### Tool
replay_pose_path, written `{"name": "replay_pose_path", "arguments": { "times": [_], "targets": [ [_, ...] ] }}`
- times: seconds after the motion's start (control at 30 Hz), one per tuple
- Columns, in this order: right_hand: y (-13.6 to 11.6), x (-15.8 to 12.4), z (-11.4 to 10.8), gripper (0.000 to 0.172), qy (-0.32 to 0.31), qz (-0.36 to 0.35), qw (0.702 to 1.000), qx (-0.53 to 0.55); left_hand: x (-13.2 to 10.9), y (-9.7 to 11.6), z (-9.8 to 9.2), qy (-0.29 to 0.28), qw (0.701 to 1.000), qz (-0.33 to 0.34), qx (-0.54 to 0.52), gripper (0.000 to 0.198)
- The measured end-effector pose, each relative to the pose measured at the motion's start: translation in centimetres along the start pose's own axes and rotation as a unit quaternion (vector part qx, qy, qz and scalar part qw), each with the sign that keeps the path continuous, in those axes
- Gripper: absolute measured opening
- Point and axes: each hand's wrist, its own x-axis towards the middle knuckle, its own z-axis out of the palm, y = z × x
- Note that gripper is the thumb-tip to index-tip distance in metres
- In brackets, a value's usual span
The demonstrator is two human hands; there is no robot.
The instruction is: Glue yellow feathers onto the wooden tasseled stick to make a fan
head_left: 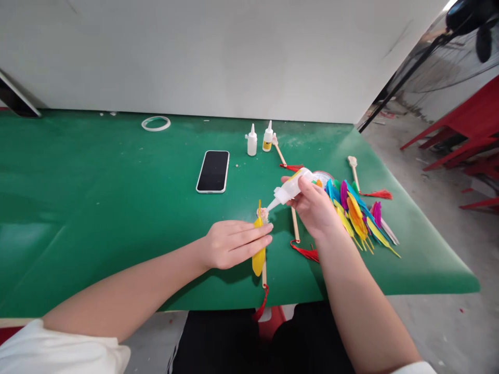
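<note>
My right hand (316, 208) is closed round a small white glue bottle (290, 190), tilted so its nozzle touches the pale head of a wooden stick (264, 214). A yellow feather (258, 255) lies along that stick, and my left hand (234, 243) presses it down with its fingers stretched flat. The stick's red tassel (260, 309) hangs over the table's front edge. A second stick with a red tassel (304, 251) lies just under my right hand.
A pile of coloured feathers (358, 215) lies right of my hand on the green table (97, 208). Behind are a black phone (212, 171), two small glue bottles (259, 139), two more tasselled sticks (364, 182) and a white ring (156, 123). Red chairs (468, 140) stand at the right.
</note>
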Motion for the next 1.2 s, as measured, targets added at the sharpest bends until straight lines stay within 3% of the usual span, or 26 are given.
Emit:
{"name": "replay_pose_path", "arguments": {
  "times": [0.47, 0.63, 0.8, 1.0, 1.07, 1.2],
  "targets": [
    [0.01, -0.11, 0.66, 0.038, 0.064, 0.009, 0.998, -0.007, -0.07, 0.13, 0.28, -0.023, 0.999, -0.020, -0.032, 0.028],
    [0.10, -0.33, 0.72, 0.034, 0.078, -0.057, 0.992, -0.082, -0.39, 0.07, 0.46, -0.041, 0.998, -0.028, -0.026, 0.029],
    [0.02, -0.54, 0.96, 0.032, 0.158, -0.146, 0.940, -0.263, -0.49, -0.07, 0.51, -0.041, 0.998, -0.041, -0.016, 0.032],
    [0.09, -0.36, 0.58, 0.032, 0.209, -0.193, 0.941, -0.184, -0.14, -0.09, 0.26, -0.029, 0.999, -0.041, -0.016, 0.034],
    [0.03, -0.20, 0.29, 0.035, 0.189, -0.168, 0.943, -0.218, 0.00, -0.07, 0.17, -0.024, 0.999, -0.037, -0.013, 0.033],
    [-0.11, -0.09, 0.02, 0.044, 0.078, -0.045, 0.928, -0.363, 0.06, -0.08, 0.17, -0.029, 0.999, -0.038, -0.007, 0.032]
  ]
}}
